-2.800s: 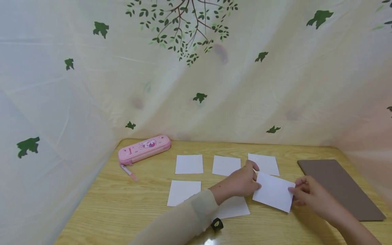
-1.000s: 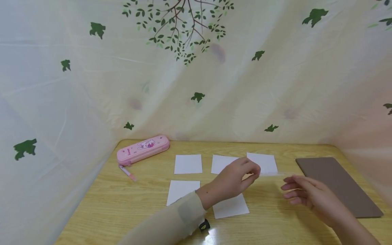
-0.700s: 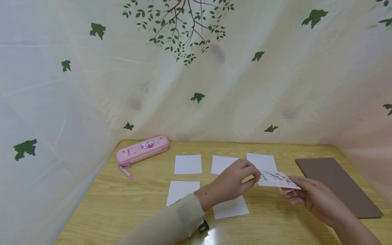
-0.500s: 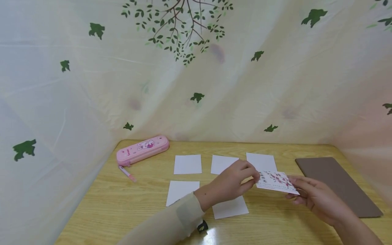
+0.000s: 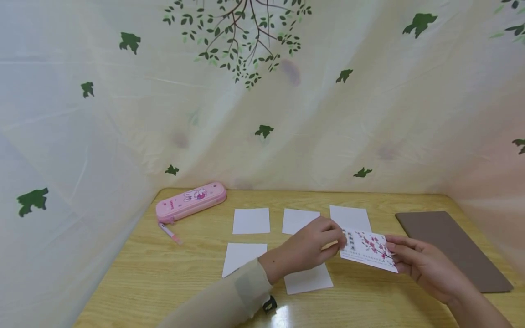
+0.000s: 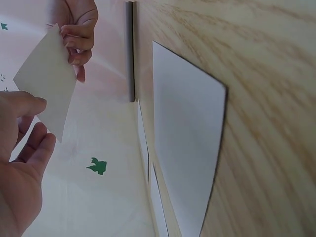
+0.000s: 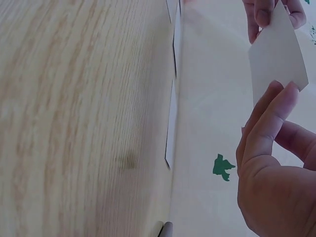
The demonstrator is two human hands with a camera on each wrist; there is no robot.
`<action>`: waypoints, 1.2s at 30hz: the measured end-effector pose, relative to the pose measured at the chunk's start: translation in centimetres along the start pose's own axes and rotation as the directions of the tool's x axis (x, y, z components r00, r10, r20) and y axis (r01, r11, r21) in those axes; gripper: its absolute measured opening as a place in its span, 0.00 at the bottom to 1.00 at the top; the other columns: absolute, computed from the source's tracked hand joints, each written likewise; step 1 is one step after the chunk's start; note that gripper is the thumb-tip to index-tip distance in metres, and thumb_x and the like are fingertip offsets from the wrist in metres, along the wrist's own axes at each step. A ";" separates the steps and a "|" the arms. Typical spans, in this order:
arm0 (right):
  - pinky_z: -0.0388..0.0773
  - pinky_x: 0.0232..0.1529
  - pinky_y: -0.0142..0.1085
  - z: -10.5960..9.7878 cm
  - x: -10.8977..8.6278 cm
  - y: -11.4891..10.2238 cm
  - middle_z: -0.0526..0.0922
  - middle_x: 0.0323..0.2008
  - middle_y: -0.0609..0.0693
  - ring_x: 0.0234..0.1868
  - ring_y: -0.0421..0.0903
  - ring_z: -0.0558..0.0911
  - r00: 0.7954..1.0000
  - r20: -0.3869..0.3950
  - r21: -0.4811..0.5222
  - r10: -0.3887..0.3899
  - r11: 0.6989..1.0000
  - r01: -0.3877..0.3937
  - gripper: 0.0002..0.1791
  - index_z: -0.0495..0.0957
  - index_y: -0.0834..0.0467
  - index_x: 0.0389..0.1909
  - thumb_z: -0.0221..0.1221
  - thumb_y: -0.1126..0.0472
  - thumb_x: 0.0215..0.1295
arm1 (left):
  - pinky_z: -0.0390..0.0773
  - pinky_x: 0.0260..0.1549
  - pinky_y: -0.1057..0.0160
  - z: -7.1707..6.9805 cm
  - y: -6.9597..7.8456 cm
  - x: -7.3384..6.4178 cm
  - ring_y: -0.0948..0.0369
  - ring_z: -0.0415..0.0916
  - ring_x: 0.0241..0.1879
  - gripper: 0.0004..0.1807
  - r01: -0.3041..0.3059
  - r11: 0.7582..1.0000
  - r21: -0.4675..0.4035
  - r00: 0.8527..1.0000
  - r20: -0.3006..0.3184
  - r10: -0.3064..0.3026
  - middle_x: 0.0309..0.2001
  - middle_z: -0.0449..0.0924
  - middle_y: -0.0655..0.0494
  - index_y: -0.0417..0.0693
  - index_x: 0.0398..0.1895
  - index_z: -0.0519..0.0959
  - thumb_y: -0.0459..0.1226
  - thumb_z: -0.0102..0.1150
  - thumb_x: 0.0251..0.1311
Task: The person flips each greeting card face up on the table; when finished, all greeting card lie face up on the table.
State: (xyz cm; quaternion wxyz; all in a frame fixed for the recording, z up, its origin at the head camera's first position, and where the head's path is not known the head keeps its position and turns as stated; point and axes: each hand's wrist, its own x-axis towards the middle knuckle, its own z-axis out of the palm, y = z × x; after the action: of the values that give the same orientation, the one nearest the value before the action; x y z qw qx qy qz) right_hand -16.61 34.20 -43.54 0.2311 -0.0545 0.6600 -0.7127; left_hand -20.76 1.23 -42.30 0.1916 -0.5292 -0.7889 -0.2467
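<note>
A card (image 5: 369, 249) printed with pink blossoms and dark characters is held above the table between both hands. My left hand (image 5: 309, 246) pinches its left edge between thumb and fingers. At its right edge, my right hand (image 5: 428, 266) grips it, thumb on the printed face and fingers behind. The card's plain back (image 6: 47, 81) shows in the left wrist view, and the same pale back (image 7: 279, 57) appears in the right wrist view. Beneath the left hand and forearm lies a white card (image 5: 309, 279), partly covered.
More white cards lie face-plain on the wooden table (image 5: 164, 291): one card (image 5: 251, 221) at back left, others beside it. A pink pencil case (image 5: 191, 202) and a marker (image 5: 170, 232) lie left. A brown board (image 5: 451, 250) lies right. A patterned cloth (image 5: 307, 136) hangs behind.
The held card has flipped from its white side to its printed side, passing edge-on. My right fingers loosened during the turn and grip it again. It has since tilted further toward the head camera.
</note>
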 end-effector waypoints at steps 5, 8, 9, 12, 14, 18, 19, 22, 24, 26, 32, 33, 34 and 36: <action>0.88 0.42 0.30 0.2 0.0 0.1 0.89 0.46 0.42 0.41 0.37 0.88 0.999 -0.043 -0.013 0.018 1.000 -0.018 0.17 0.83 0.39 0.54 0.48 0.62 0.87 | 0.77 0.58 0.72 0.0 0.1 -0.1 0.63 0.79 0.51 0.06 -0.024 0.999 0.027 1.000 -0.016 0.025 0.46 0.84 0.60 0.54 0.39 0.83 0.33 0.69 0.69; 0.88 0.41 0.29 0.3 0.0 0.1 0.89 0.45 0.42 0.40 0.36 0.87 0.998 -0.063 -0.019 0.022 1.000 -0.023 0.16 0.83 0.40 0.53 0.49 0.62 0.86 | 0.76 0.59 0.71 0.0 0.1 -0.2 0.63 0.79 0.52 0.05 -0.016 0.999 0.039 1.000 -0.020 0.017 0.46 0.84 0.60 0.54 0.39 0.83 0.34 0.69 0.69; 0.88 0.41 0.29 0.3 0.0 0.1 0.89 0.44 0.42 0.40 0.36 0.87 0.998 -0.068 -0.019 0.020 1.000 -0.021 0.15 0.82 0.41 0.54 0.49 0.62 0.86 | 0.76 0.60 0.70 0.1 0.2 -0.2 0.63 0.79 0.53 0.05 -0.007 0.999 0.042 1.000 -0.019 0.008 0.47 0.84 0.60 0.54 0.40 0.83 0.34 0.69 0.69; 0.87 0.40 0.29 0.3 -0.1 0.2 0.88 0.44 0.42 0.40 0.36 0.86 0.997 -0.080 -0.012 0.010 1.000 -0.011 0.15 0.81 0.42 0.54 0.49 0.62 0.86 | 0.76 0.64 0.69 0.1 0.3 -0.2 0.61 0.78 0.57 0.05 0.052 0.998 0.046 0.999 -0.013 -0.051 0.51 0.83 0.60 0.53 0.46 0.85 0.35 0.68 0.70; 0.87 0.41 0.29 0.3 -0.2 0.2 0.87 0.44 0.42 0.40 0.36 0.86 0.996 -0.087 -0.003 0.002 1.000 -0.002 0.14 0.81 0.42 0.54 0.49 0.63 0.86 | 0.76 0.65 0.72 0.2 0.4 -0.2 0.61 0.78 0.60 0.10 0.124 0.992 0.037 0.992 -0.002 -0.124 0.56 0.82 0.58 0.52 0.53 0.84 0.36 0.66 0.72; 0.87 0.41 0.29 0.4 -0.3 0.1 0.86 0.45 0.41 0.40 0.36 0.85 0.995 -0.097 -0.004 -0.012 1.000 0.012 0.14 0.80 0.43 0.55 0.48 0.63 0.86 | 0.78 0.57 0.80 0.0 0.9 0.0 0.63 0.82 0.60 0.22 0.372 0.913 -0.170 0.928 0.070 -0.365 0.68 0.77 0.51 0.47 0.72 0.76 0.35 0.58 0.78; 0.87 0.41 0.29 0.4 -0.3 0.1 0.86 0.45 0.41 0.40 0.36 0.85 0.995 -0.099 -0.007 -0.013 1.000 0.012 0.14 0.79 0.43 0.55 0.48 0.63 0.86 | 0.80 0.53 0.80 -0.1 1.0 0.1 0.64 0.84 0.58 0.24 0.441 0.859 -0.259 0.897 0.105 -0.429 0.70 0.76 0.50 0.46 0.75 0.73 0.35 0.56 0.79; 0.87 0.40 0.30 0.5 -0.3 0.1 0.85 0.46 0.42 0.41 0.36 0.85 0.995 -0.097 -0.017 -0.018 1.000 0.017 0.13 0.78 0.44 0.56 0.48 0.62 0.86 | 0.87 0.48 0.72 -0.4 1.5 0.6 0.64 0.88 0.49 0.28 0.607 0.588 -0.535 0.773 0.222 -0.595 0.72 0.75 0.49 0.45 0.80 0.67 0.35 0.55 0.80; 0.87 0.40 0.30 0.5 -0.2 0.1 0.85 0.46 0.42 0.41 0.37 0.85 0.995 -0.101 -0.024 -0.021 1.000 0.018 0.12 0.77 0.44 0.57 0.48 0.62 0.86 | 0.90 0.46 0.64 -0.5 1.8 0.9 0.63 0.90 0.44 0.29 0.646 0.399 -0.651 0.698 0.293 -0.654 0.70 0.77 0.51 0.44 0.80 0.67 0.36 0.57 0.80; 0.87 0.40 0.30 0.7 -0.2 0.1 0.85 0.46 0.42 0.40 0.37 0.85 0.993 -0.112 -0.037 -0.022 0.999 0.018 0.12 0.76 0.44 0.57 0.48 0.62 0.86 | 0.91 0.47 0.57 -0.6 2.0 1.3 0.62 0.89 0.41 0.29 0.655 0.248 -0.714 0.637 0.345 -0.689 0.66 0.81 0.53 0.44 0.79 0.69 0.37 0.59 0.78; 0.87 0.40 0.30 1.2 -0.1 0.1 0.84 0.44 0.41 0.40 0.37 0.84 0.987 -0.158 -0.080 -0.020 0.997 0.007 0.11 0.77 0.43 0.56 0.51 0.62 0.85 | 0.92 0.42 0.59 -0.4 2.4 1.7 0.62 0.87 0.35 0.28 0.670 0.094 -0.737 0.557 0.415 -0.719 0.54 0.82 0.55 0.41 0.74 0.74 0.35 0.65 0.73; 0.87 0.40 0.31 1.2 0.0 0.1 0.83 0.44 0.41 0.40 0.37 0.83 0.987 -0.161 -0.087 -0.023 0.996 0.009 0.11 0.77 0.43 0.56 0.51 0.62 0.85 | 0.92 0.41 0.59 -0.3 2.4 1.7 0.62 0.87 0.34 0.28 0.674 0.090 -0.733 0.552 0.419 -0.721 0.53 0.82 0.55 0.41 0.74 0.74 0.34 0.66 0.73; 0.87 0.40 0.31 1.3 0.0 0.1 0.83 0.44 0.41 0.40 0.37 0.83 0.986 -0.162 -0.095 -0.027 0.995 0.012 0.11 0.77 0.43 0.57 0.51 0.62 0.85 | 0.92 0.41 0.59 -0.2 2.4 1.8 0.62 0.86 0.34 0.28 0.676 0.085 -0.732 0.547 0.421 -0.724 0.52 0.82 0.55 0.41 0.73 0.75 0.33 0.66 0.72; 0.87 0.40 0.31 1.4 0.0 0.1 0.83 0.44 0.41 0.40 0.38 0.83 0.985 -0.170 -0.109 -0.034 0.994 0.015 0.11 0.76 0.44 0.57 0.52 0.62 0.85 | 0.92 0.39 0.60 -0.1 2.4 1.8 0.62 0.86 0.34 0.27 0.677 0.086 -0.731 0.542 0.417 -0.730 0.51 0.83 0.55 0.41 0.72 0.75 0.31 0.67 0.70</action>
State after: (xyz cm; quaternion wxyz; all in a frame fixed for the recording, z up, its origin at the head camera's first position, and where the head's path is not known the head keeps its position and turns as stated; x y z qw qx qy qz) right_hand -16.04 32.96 -43.51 0.1614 -0.0135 0.7142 -0.6810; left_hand -19.20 3.31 -40.77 -0.2083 -0.0977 -0.7104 -0.6651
